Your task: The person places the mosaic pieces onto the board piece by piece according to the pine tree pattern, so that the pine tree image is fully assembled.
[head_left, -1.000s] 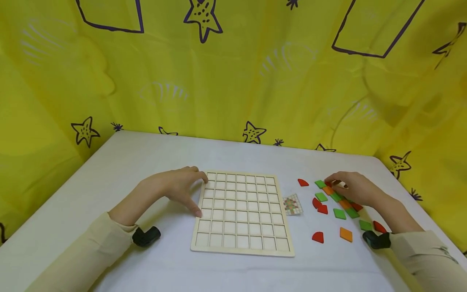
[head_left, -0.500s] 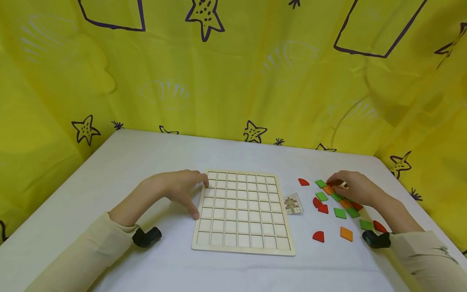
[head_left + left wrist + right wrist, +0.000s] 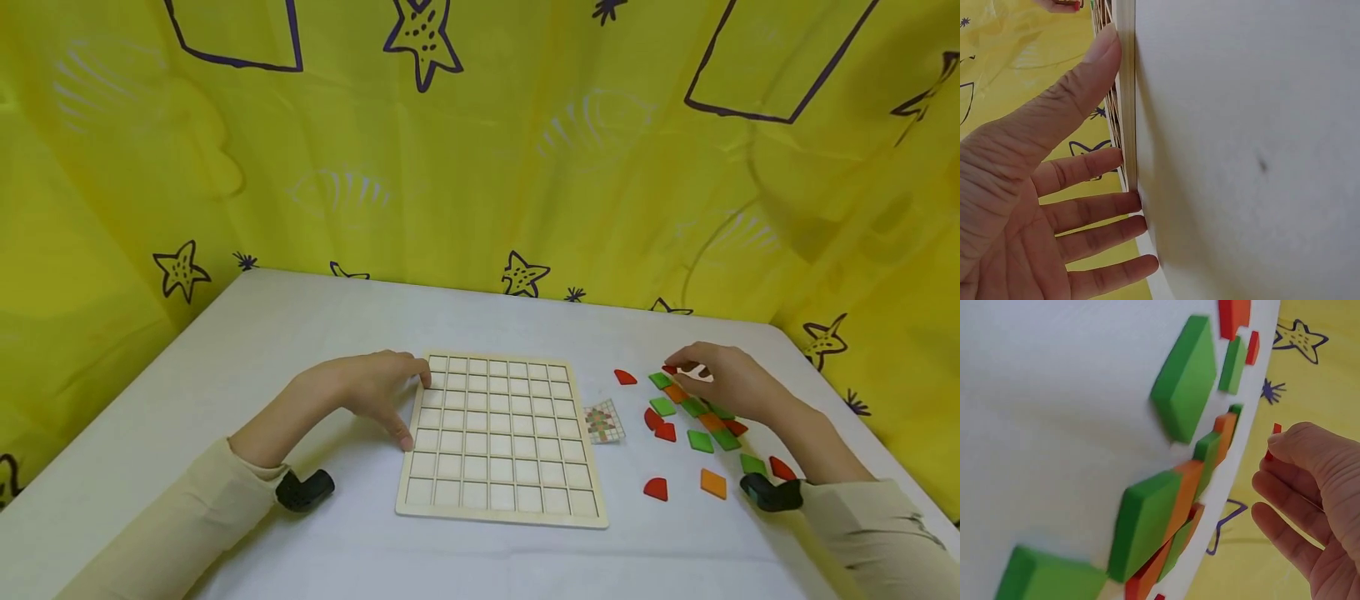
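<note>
A pale wooden grid board lies on the white table. My left hand rests at its left edge, thumb and index fingertip touching the rim; in the left wrist view the fingers reach out fairly straight. At the right, my right hand pinches a small red piece between thumb and fingertips, raised above the table. Below that hand runs a slanting row of green and orange tiles, with red pieces partly hidden beside it.
A small printed pattern card lies against the board's right edge. Around it are loose red quarter-round pieces, green tiles and an orange diamond tile. A yellow patterned curtain hangs behind the table.
My right hand has lifted slightly, bringing up the red piece from the far end of the tile row. The left hand keeps its place on the board's edge.
</note>
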The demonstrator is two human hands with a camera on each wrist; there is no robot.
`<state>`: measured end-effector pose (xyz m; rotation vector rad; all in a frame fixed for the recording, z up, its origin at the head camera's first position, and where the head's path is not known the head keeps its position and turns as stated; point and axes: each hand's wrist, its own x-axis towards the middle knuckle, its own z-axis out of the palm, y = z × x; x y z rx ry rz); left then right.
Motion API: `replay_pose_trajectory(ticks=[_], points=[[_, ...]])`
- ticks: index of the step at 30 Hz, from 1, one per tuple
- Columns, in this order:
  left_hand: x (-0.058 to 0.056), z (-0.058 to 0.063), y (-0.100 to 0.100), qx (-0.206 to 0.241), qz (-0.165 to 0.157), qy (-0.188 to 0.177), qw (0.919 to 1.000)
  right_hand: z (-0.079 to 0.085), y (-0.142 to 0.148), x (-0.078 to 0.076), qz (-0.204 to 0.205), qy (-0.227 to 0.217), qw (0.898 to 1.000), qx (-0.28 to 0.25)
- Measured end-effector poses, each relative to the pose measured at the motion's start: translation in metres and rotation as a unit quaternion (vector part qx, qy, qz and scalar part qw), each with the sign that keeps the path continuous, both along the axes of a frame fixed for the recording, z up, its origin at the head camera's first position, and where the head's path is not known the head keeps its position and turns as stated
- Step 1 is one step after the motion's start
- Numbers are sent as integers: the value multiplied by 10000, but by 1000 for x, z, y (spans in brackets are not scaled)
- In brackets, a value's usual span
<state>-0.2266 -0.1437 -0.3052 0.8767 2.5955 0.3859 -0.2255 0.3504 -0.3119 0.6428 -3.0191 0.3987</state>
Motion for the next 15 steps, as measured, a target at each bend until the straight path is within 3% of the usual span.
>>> replay_pose_trajectory(ticks=[15], points=[[0, -1, 1, -59, -102, 65, 9999, 14, -51, 6, 732, 487, 9959, -216]])
